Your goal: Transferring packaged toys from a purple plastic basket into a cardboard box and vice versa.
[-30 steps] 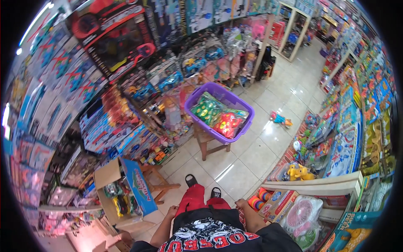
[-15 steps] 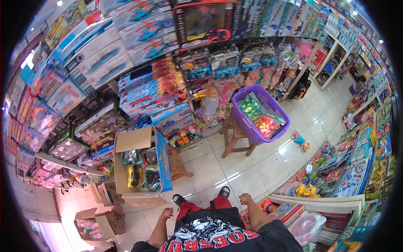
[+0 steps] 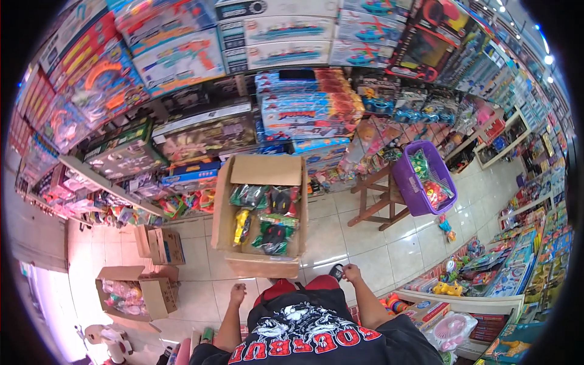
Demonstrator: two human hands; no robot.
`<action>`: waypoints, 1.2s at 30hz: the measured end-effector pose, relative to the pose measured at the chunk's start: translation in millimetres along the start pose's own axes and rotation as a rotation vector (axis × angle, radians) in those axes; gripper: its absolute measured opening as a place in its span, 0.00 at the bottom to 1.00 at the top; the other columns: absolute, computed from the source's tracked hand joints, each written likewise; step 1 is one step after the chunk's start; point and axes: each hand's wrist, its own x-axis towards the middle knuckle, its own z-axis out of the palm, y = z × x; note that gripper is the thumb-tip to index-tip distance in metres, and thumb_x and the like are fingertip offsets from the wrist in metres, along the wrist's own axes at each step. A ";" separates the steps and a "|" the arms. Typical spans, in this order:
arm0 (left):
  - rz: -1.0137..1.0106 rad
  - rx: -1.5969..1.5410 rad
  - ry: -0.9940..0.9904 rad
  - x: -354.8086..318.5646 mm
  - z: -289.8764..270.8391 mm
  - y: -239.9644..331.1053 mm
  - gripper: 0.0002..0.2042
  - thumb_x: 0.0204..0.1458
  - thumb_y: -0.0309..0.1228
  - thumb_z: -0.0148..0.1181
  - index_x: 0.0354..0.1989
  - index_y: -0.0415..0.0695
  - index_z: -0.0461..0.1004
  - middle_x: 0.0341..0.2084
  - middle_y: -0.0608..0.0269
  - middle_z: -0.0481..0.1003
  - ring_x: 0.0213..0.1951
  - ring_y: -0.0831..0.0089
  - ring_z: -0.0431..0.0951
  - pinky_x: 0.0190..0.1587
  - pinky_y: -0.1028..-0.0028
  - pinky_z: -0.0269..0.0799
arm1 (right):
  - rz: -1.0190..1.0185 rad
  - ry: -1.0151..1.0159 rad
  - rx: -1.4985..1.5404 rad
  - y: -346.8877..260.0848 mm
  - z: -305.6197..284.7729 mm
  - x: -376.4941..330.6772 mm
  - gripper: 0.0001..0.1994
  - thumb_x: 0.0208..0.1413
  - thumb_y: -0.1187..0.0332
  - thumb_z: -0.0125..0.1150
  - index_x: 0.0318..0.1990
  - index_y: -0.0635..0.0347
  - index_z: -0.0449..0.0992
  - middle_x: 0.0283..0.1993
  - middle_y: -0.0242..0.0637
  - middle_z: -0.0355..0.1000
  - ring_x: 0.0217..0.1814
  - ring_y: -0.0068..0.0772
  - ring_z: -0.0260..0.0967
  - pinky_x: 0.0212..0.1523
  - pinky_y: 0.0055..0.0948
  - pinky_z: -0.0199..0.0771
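Note:
My left hand (image 3: 238, 294) hangs in front of my body, its fingers loosely bent and apart, with nothing in it. It is near the front face of an open cardboard box (image 3: 261, 267) and does not touch it. The box holds several plastic-wrapped items; one is a yellow packet (image 3: 241, 226), others are black and green packets (image 3: 274, 236). My right hand (image 3: 351, 273) hangs at my other side, fingers loosely apart and empty, over the tiled floor.
A purple basket (image 3: 417, 193) with green and red bagged items sits on a wooden stool (image 3: 380, 198). Shelves of boxed toys (image 3: 286, 36) line the far side. More cartons (image 3: 164, 298) stand at left. A low display shelf (image 3: 480, 303) borders my right; a small toy (image 3: 447, 229) lies on the floor.
My view has swung left, so the cardboard box now sits straight before me and the basket farther right. My body is closer to the box. Both hands remain empty.

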 end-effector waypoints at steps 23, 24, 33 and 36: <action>0.569 0.408 0.188 14.2 11.2 286.5 0.23 0.63 0.42 0.44 0.53 0.33 0.67 0.54 0.40 0.67 0.57 0.44 0.66 0.59 0.60 0.60 | -0.628 -0.226 -0.066 -369.0 179.3 -57.1 0.21 0.57 0.60 0.56 0.54 0.66 0.70 0.42 0.53 0.75 0.45 0.49 0.74 0.47 0.38 0.73; 0.456 0.404 0.087 13.7 10.4 288.3 0.25 0.63 0.44 0.42 0.54 0.33 0.66 0.54 0.38 0.67 0.57 0.44 0.65 0.60 0.59 0.59 | -0.559 -0.298 -0.115 -368.5 189.6 -52.1 0.24 0.57 0.57 0.55 0.55 0.67 0.69 0.45 0.54 0.75 0.48 0.51 0.73 0.49 0.39 0.72; 0.203 0.139 -0.231 30.6 2.9 268.9 0.28 0.65 0.50 0.34 0.55 0.36 0.66 0.48 0.46 0.73 0.54 0.55 0.71 0.58 0.66 0.61 | -0.620 -0.214 -0.021 -368.0 192.7 -53.1 0.28 0.53 0.57 0.59 0.56 0.70 0.67 0.42 0.53 0.75 0.45 0.49 0.74 0.46 0.38 0.72; 0.268 0.054 -0.223 23.6 2.2 267.5 0.27 0.65 0.50 0.33 0.56 0.37 0.66 0.49 0.50 0.73 0.56 0.60 0.70 0.60 0.68 0.59 | -0.535 -0.329 -0.062 -400.0 148.2 -81.1 0.28 0.49 0.59 0.64 0.54 0.68 0.68 0.42 0.52 0.75 0.47 0.52 0.73 0.47 0.39 0.71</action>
